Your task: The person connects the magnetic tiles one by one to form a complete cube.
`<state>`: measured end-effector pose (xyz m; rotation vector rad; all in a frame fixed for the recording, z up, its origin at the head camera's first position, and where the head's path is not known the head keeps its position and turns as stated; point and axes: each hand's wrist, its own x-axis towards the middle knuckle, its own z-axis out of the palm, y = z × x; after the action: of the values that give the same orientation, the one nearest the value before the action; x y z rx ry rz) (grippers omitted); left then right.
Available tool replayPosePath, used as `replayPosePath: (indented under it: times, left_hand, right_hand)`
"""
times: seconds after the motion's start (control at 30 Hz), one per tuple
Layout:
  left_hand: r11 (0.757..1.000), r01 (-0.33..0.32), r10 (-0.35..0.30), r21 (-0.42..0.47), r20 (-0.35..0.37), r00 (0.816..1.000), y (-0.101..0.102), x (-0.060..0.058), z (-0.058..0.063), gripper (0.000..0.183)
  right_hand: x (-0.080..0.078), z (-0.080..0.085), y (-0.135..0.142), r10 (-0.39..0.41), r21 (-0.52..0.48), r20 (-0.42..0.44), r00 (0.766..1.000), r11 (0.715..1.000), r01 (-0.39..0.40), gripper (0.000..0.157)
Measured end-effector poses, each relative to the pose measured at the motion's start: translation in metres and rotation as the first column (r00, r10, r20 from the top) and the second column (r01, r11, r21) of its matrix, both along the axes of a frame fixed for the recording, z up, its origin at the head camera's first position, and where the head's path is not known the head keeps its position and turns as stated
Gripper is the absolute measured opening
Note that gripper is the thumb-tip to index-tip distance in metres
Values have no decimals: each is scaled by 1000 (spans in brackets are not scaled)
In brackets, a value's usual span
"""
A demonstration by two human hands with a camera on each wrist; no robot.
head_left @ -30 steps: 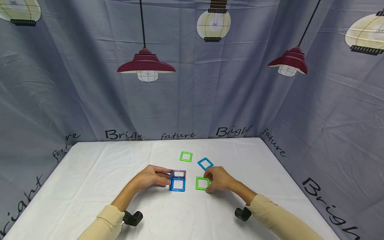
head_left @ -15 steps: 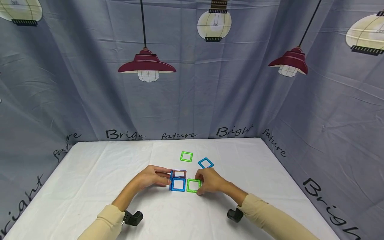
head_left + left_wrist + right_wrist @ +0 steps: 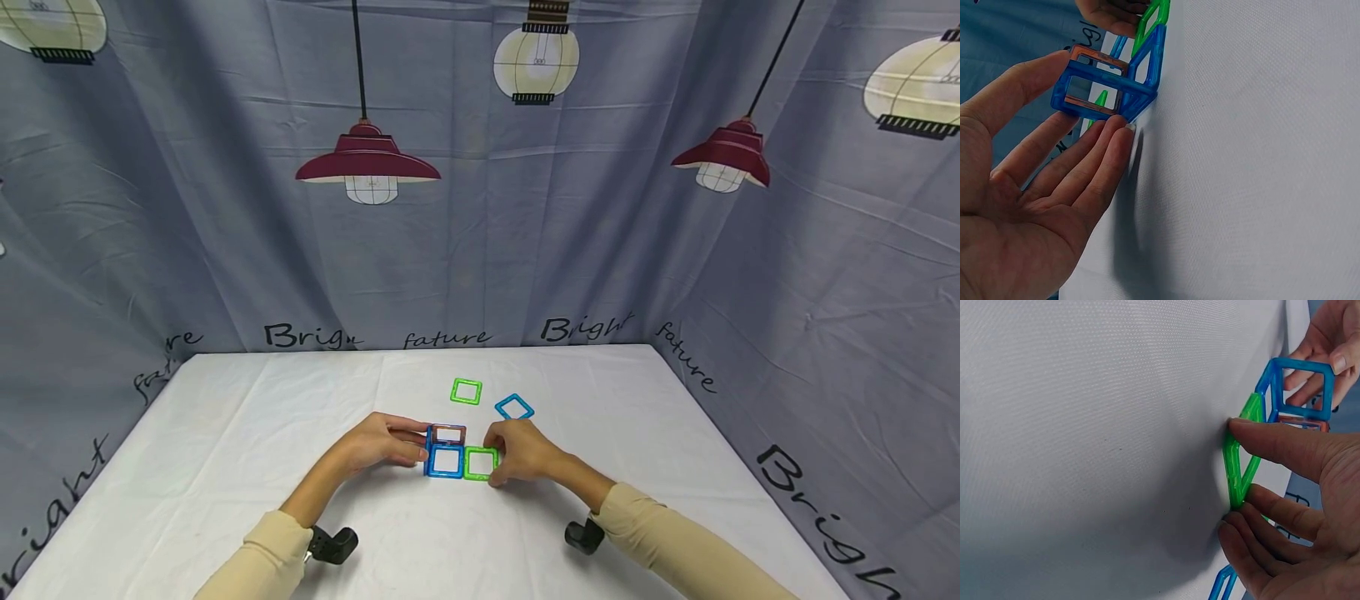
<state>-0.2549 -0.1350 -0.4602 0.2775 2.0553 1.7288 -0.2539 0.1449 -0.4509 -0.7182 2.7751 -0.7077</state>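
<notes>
A blue square magnetic tile [image 3: 446, 477] lies flat on the table. Along its left side stands a second blue square [image 3: 1107, 78], and a brownish-red tile [image 3: 448, 427] stands along its far side. My left hand [image 3: 378, 440] holds the upright blue square by its edges, thumb at one edge and fingertips at the opposite one. With thumb and fingers, my right hand [image 3: 527, 450] pinches a green square tile [image 3: 1232, 462] by its right end. That green tile lies edge to edge with the flat blue one, on its right.
Farther back on the white-covered table [image 3: 375, 542] lie another green square [image 3: 454, 391] and a blue square turned cornerwise [image 3: 505, 401], the latter just beyond my right hand. A grey printed curtain [image 3: 480, 250] hangs behind the table. Black cameras sit on both wrists.
My right hand has slid the green tile left until it meets the flat blue tile. My left hand stays in place at the upright blue tile.
</notes>
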Motion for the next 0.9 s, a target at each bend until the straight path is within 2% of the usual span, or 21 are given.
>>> replayPosePath:
  times: [0.33, 0.73, 0.9]
  left_hand:
    - [1000, 1, -1, -4, 0, 1000, 1, 0, 1, 62]
    - [1000, -7, 7, -20, 4, 1000, 1, 0, 0, 62]
    - [1000, -9, 9, -27, 6, 1000, 1, 0, 0, 63]
  right_hand:
    - [3, 6, 4, -21, 25, 37, 999, 999, 20, 54]
    - [3, 4, 4, -34, 13, 33, 999, 999, 34, 49]
    - [5, 10, 4, -38, 6, 43, 998, 999, 38, 49]
